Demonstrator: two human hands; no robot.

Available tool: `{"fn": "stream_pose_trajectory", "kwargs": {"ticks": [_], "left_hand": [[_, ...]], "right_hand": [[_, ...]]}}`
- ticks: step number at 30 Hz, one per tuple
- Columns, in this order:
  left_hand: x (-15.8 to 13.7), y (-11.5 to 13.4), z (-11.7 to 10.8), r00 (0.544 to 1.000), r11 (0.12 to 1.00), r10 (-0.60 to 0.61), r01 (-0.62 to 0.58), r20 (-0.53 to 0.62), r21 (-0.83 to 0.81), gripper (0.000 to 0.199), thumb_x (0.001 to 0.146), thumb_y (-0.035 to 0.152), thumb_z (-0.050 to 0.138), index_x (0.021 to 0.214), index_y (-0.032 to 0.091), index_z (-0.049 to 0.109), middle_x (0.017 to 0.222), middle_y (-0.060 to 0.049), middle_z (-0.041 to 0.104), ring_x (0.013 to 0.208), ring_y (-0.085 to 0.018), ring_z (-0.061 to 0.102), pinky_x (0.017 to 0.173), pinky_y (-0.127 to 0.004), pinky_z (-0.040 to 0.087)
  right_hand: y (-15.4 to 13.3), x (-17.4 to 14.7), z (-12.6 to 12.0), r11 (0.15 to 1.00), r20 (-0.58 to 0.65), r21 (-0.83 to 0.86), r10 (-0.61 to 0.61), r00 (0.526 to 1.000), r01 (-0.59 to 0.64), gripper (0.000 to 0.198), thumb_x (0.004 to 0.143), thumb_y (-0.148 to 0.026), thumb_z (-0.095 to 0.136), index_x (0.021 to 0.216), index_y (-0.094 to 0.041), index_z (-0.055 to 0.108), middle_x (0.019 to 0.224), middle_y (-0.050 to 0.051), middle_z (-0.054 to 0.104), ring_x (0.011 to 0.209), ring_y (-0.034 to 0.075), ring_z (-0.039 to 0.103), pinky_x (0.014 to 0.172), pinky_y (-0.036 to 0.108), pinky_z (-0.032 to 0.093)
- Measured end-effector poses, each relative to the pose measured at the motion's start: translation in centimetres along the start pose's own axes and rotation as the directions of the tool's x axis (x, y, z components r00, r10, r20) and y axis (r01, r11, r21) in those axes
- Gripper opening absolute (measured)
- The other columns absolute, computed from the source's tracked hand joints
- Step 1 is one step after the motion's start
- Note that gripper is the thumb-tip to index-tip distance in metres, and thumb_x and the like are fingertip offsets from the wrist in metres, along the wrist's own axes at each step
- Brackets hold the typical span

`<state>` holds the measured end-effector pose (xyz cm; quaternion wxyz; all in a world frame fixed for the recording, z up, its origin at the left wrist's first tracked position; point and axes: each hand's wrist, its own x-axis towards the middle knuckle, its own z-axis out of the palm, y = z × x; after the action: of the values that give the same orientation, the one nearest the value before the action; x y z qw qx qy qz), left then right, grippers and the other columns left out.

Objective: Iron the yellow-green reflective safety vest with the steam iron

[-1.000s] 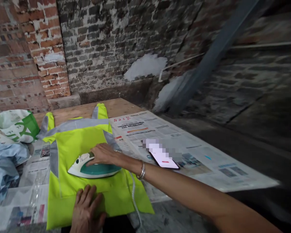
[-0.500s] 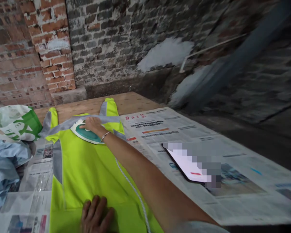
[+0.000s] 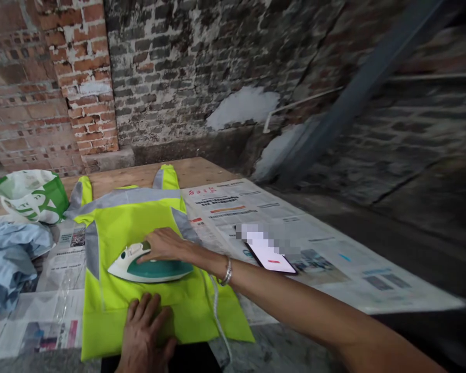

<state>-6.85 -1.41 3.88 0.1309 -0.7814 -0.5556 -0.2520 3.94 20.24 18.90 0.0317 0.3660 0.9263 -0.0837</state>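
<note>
A neon yellow sweatshirt (image 3: 128, 223) with grey panels lies spread on the table, its sleeves pointing to the far side. My right hand (image 3: 161, 244) is wrapped round the handle of a white and teal clothes iron (image 3: 159, 270), whose soleplate rests on the middle of the garment with the tip to the left. From the iron's back a pale cord (image 3: 216, 305) runs down over the hem. My left hand (image 3: 145, 329) lies on the sweatshirt near its bottom edge, fingers stretched out and pressing on the cloth, holding nothing.
Newspaper sheets (image 3: 314, 228) cover much of the wooden table (image 3: 202, 171). A phone (image 3: 270, 254) with a lit screen lies to the right. At left are a crumpled light blue cloth (image 3: 15, 254) and a green and white bag (image 3: 34, 199). A brick wall (image 3: 171, 77) stands behind.
My right hand has drawn the iron from the upper part of the sweatshirt down to its middle, closer to my left hand. The left hand stays near the hem. The view has shifted slightly.
</note>
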Motion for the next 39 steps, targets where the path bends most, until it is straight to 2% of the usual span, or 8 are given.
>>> {"fn": "stream_pose_trajectory", "kwargs": {"ticks": [5,15,19,23,29,32,35,39], "left_hand": [[0.0,0.0,-0.1,1.000,1.000,-0.008,0.008,-0.012,0.000,0.046,0.090,0.045,0.074,0.134,0.033,0.067,0.147,-0.001,0.068,0.130,-0.029,0.067,0.103,-0.050,0.057],[-0.2,0.6,-0.3,0.993,0.993,-0.074,0.082,0.092,-0.088,0.046,0.092,0.043,0.073,0.136,0.030,0.065,0.152,-0.002,0.064,0.139,-0.030,0.060,0.109,-0.052,0.053],[0.0,0.6,-0.7,0.983,0.984,-0.094,0.116,0.160,-0.133,0.047,0.092,0.042,0.074,0.137,0.031,0.064,0.153,-0.002,0.062,0.141,-0.030,0.058,0.112,-0.053,0.052],[0.1,0.5,-0.9,0.979,0.984,-0.086,0.112,0.182,-0.135,0.050,0.090,0.043,0.076,0.137,0.031,0.065,0.152,-0.003,0.063,0.140,-0.032,0.059,0.112,-0.054,0.052],[-0.2,0.0,-0.3,0.991,0.992,-0.071,0.082,0.114,-0.091,0.049,0.089,0.039,0.075,0.137,0.033,0.066,0.151,-0.002,0.064,0.137,-0.031,0.061,0.110,-0.053,0.053],[-0.2,-0.5,0.0,0.995,0.999,-0.033,0.037,0.093,-0.035,0.052,0.086,0.032,0.076,0.136,0.032,0.066,0.149,-0.003,0.066,0.135,-0.031,0.063,0.109,-0.053,0.054],[0.0,-0.9,0.0,0.996,0.998,0.021,-0.026,0.090,0.053,0.055,0.081,0.025,0.076,0.136,0.028,0.067,0.148,-0.006,0.067,0.134,-0.032,0.063,0.107,-0.052,0.054],[0.1,-1.5,0.1,0.995,0.984,0.084,-0.091,0.052,0.151,0.054,0.083,0.026,0.074,0.136,0.027,0.067,0.147,-0.005,0.067,0.133,-0.030,0.064,0.106,-0.047,0.054]], "right_hand": [[-1.4,0.2,0.5,0.999,-0.052,-0.018,0.045,0.998,-0.046,0.073,0.083,-0.087,0.062,0.103,-0.020,0.085,0.103,0.020,0.082,0.104,0.035,0.078,0.082,0.033,0.056],[-1.4,12.6,-2.0,0.977,-0.246,0.102,0.208,0.947,-0.188,0.065,0.095,-0.069,0.064,0.123,-0.012,0.079,0.121,0.026,0.076,0.118,0.032,0.073,0.095,0.034,0.055],[-1.0,14.6,-2.9,0.969,-0.238,0.110,0.242,0.941,-0.222,0.064,0.096,-0.066,0.065,0.130,-0.012,0.075,0.129,0.025,0.074,0.124,0.032,0.070,0.099,0.036,0.054],[-1.0,12.0,-2.9,0.975,-0.125,0.096,0.212,0.969,-0.201,0.073,0.090,-0.073,0.069,0.128,-0.011,0.075,0.127,0.025,0.075,0.123,0.032,0.071,0.095,0.033,0.054],[-0.7,2.1,-1.1,0.991,-0.014,0.034,0.132,0.991,-0.131,0.076,0.082,-0.084,0.067,0.109,-0.015,0.083,0.107,0.021,0.081,0.108,0.033,0.077,0.081,0.030,0.055],[-0.4,-1.8,-0.2,0.995,-0.014,0.010,0.101,0.995,-0.101,0.074,0.083,-0.085,0.064,0.102,-0.017,0.084,0.102,0.020,0.082,0.103,0.034,0.078,0.078,0.030,0.054],[-0.2,-3.4,0.2,0.996,-0.039,0.001,0.092,0.995,-0.092,0.075,0.082,-0.086,0.065,0.102,-0.017,0.084,0.101,0.020,0.082,0.101,0.034,0.079,0.078,0.031,0.054],[-0.3,-3.1,0.0,0.997,-0.079,0.002,0.071,0.994,-0.071,0.074,0.079,-0.085,0.069,0.099,-0.016,0.085,0.099,0.020,0.082,0.099,0.033,0.079,0.080,0.031,0.055]]}}
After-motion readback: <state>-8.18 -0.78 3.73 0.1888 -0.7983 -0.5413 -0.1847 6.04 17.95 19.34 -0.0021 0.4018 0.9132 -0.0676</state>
